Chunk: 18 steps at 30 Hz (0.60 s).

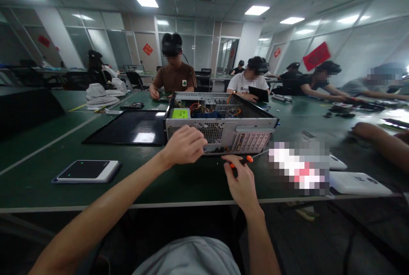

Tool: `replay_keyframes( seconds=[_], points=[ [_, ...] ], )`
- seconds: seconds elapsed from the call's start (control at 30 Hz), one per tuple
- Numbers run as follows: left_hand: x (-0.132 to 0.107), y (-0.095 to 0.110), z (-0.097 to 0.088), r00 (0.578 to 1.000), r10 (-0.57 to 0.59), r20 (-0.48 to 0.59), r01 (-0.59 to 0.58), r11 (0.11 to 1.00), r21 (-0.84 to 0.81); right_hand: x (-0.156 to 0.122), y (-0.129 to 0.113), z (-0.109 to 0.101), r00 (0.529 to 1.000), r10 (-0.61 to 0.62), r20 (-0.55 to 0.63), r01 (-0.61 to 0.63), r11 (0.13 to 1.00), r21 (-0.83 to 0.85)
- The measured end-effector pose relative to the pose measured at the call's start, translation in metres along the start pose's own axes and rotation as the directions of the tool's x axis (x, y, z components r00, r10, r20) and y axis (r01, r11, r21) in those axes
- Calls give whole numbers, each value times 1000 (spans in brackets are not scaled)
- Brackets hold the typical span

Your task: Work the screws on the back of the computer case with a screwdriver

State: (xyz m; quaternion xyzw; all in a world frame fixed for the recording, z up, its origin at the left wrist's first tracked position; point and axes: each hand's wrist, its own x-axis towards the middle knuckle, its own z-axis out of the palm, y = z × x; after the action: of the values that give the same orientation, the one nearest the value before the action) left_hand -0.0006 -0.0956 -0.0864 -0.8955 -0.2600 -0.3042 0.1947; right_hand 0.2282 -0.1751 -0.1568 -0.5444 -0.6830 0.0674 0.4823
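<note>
A silver and black computer case [220, 132] lies on its side in front of me, its top side uncovered. Wires and a power supply with a lime-green label [180, 114] show inside. My left hand [186, 145] is closed in front of the perforated rear panel; its curled fingers hide whatever may be in them. At the case's lower edge, my right hand [241, 181] has its fingers around the black and orange handle of a screwdriver [245, 160], whose shaft points right. A black side panel [131, 128] lies flat, left of the case.
A white and black device like a digital scale [87, 171] sits at the left. On the right are a blurred-out lit object [295, 166], a white case-like item [359, 183] and another person's arm [380, 136]. Co-workers sit across the green table [179, 187]; a white fan [102, 101] stands far left.
</note>
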Motion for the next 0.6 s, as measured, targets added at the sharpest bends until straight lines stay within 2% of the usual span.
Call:
replay_keyframes(
  seconds=[0.07, 0.17, 0.27, 0.37, 0.6],
  points=[
    [-5, 17, 20, 966, 104, 238, -91, 994, -62, 1, 13, 1, 999, 47, 23, -45, 996, -76],
    [-8, 34, 48, 913, 62, 403, -26, 995, -92, 1, 25, 2, 996, 83, 43, -77, 989, -127],
    [-9, 41, 64, 884, -14, 466, 69, 993, -101, 1, 29, 3, 995, 98, 33, -92, 984, -152],
    [-9, 42, 66, 862, -56, 504, 124, 987, -103, 0, 28, 5, 993, 105, 52, -94, 981, -171],
    [-10, 43, 61, 872, -62, 485, 158, 975, -159, -1, 23, 8, 992, 68, 106, -51, 986, -156]
  ],
)
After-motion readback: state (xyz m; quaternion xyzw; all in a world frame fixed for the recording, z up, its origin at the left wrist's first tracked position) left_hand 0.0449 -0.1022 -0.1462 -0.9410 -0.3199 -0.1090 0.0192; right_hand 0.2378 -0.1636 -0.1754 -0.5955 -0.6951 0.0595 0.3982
